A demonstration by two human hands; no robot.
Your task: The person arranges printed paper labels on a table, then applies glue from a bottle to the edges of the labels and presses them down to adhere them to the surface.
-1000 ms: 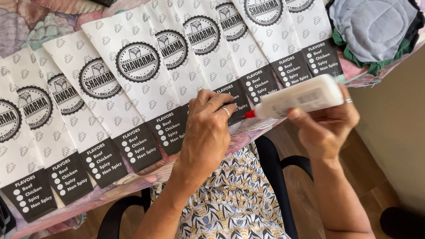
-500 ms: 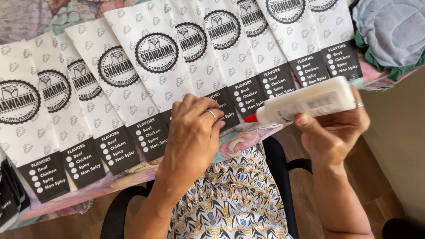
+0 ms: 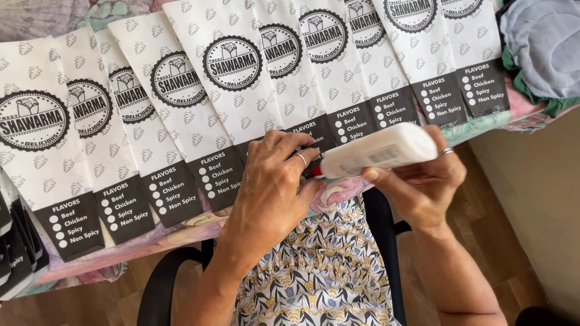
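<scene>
Row of long white paper sleeves (image 3: 199, 102) laid overlapping, fanned across the surface from left edge to upper right. Each: pale grey leaf-like repeat pattern, one round black-and-white emblem with scalloped rim in the upper part, black rectangular panel at the lower end carrying white dots beside white lettering. Lower ends line up along the near edge of the surface. Second stack of similar sleeves (image 3: 15, 253) at far left, only the black ends showing. White squeeze bottle (image 3: 377, 151), red tip, small barcode label on its side, lying across the right hand.
</scene>
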